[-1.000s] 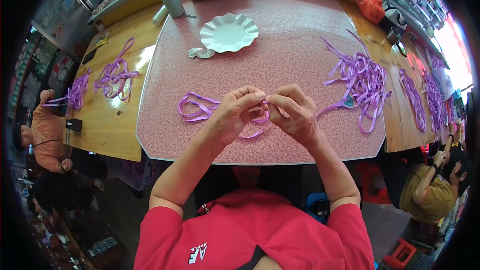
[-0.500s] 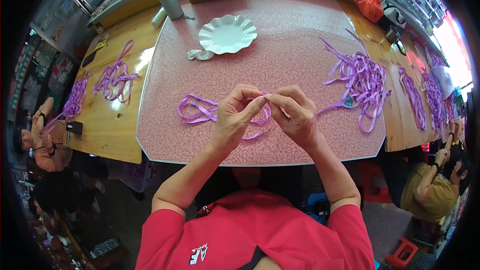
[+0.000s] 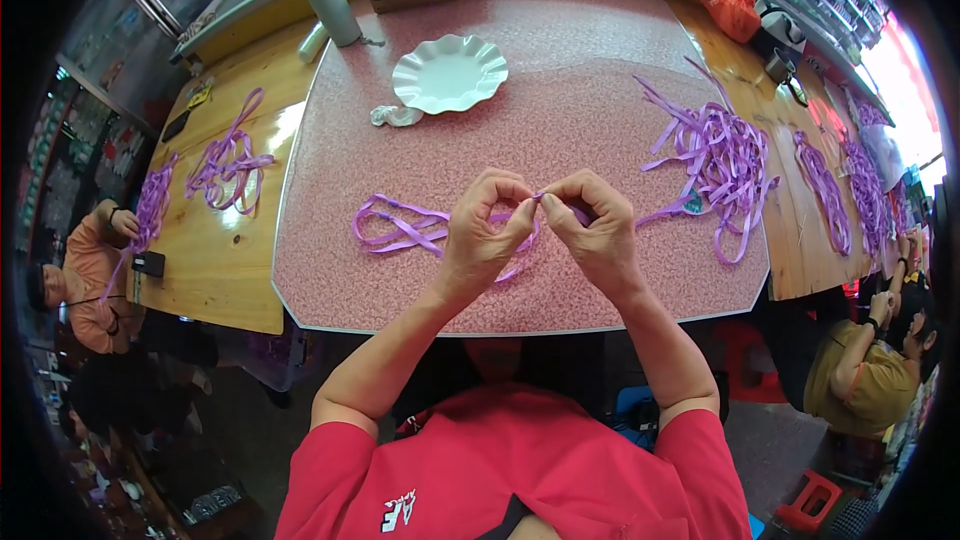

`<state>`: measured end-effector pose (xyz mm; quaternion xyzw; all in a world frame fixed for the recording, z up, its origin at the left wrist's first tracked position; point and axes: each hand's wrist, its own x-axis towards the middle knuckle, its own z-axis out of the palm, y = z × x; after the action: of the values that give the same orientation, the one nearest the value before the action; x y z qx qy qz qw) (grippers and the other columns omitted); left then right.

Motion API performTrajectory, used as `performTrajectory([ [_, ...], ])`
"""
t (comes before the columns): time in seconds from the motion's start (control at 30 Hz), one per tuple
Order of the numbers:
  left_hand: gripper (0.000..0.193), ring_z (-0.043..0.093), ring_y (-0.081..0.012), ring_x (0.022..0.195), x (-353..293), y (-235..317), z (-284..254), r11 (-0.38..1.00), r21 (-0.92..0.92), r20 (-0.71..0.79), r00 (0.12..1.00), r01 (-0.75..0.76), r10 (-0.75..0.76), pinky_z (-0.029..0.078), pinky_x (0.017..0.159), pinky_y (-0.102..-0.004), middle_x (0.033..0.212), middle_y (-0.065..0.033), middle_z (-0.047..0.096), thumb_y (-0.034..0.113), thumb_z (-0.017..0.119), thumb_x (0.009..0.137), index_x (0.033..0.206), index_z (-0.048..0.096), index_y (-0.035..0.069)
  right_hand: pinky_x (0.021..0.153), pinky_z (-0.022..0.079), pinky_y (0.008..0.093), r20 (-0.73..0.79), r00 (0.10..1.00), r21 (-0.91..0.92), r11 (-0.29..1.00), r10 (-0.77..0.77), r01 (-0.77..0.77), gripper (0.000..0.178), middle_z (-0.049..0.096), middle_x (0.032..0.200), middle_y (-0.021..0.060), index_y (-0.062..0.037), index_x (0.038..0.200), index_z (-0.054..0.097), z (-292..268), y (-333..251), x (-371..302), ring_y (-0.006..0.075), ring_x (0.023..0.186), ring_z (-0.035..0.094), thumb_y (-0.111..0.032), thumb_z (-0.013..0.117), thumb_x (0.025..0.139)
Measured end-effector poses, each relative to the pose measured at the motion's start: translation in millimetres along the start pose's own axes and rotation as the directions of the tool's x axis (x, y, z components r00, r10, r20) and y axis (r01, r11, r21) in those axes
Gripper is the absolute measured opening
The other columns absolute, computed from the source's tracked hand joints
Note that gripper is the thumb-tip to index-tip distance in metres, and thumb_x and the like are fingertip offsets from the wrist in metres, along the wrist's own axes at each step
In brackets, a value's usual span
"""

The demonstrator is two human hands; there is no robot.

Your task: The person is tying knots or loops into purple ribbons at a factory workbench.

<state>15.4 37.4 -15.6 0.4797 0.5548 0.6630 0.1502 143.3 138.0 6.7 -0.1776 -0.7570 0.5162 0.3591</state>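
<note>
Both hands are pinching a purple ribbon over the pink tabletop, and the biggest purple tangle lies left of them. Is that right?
One slip: in the head view, the biggest purple tangle lies right, not left, of the left hand and right hand. Both are indeed pinching a purple ribbon over the pink tabletop.

Hidden behind left hand [image 3: 487,230]: middle stretch of purple ribbon [image 3: 415,239]. Too small to tell: form of portion pinched between left and right hand [image 3: 592,228]. Cut off by lower edge: red shirt [image 3: 600,470]. Blurred beyond identification: shelf goods [image 3: 848,2], upper right.
</note>
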Motion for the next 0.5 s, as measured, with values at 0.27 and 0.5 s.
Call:
performTrajectory([
  [0.27, 0.015, 0.055, -0.0087, 0.086, 4.1, -2.9, -2.4, 0.828, -0.366, 0.207, 0.905, 0.424, -0.372, 0.046, 0.076, -0.0230, 0.094, -0.0010, 0.059, 0.016, 0.059, 0.099, 0.102, 0.057, 0.002, 0.053, 0.037, 0.0177, 0.047, 0.992, 0.154, 0.980, 0.118, -0.124, 0.008, 0.055, 0.074, -0.0050, -0.0026, 0.092, 0.062, 3.1, 10.5, 5.0, 0.0006, 0.062, 0.047, -0.010, 0.062, 0.094],
  [0.5, 0.017, 0.052, -0.0077, 0.082, 19.1, -15.6, -3.3, 0.869, -0.228, 0.157, 0.897, 0.440, -0.413, 0.045, 0.072, -0.0260, 0.090, -0.0012, 0.058, 0.018, 0.059, 0.099, 0.104, 0.057, 0.003, 0.044, 0.039, 0.0187, 0.145, 0.944, 0.287, 0.900, 0.297, -0.328, 0.014, 0.057, 0.070, -0.0025, -0.0028, 0.096, 0.062, 0.3, 23.4, 20.4, 0.0034, 0.051, 0.049, -0.017, 0.061, 0.097],
])
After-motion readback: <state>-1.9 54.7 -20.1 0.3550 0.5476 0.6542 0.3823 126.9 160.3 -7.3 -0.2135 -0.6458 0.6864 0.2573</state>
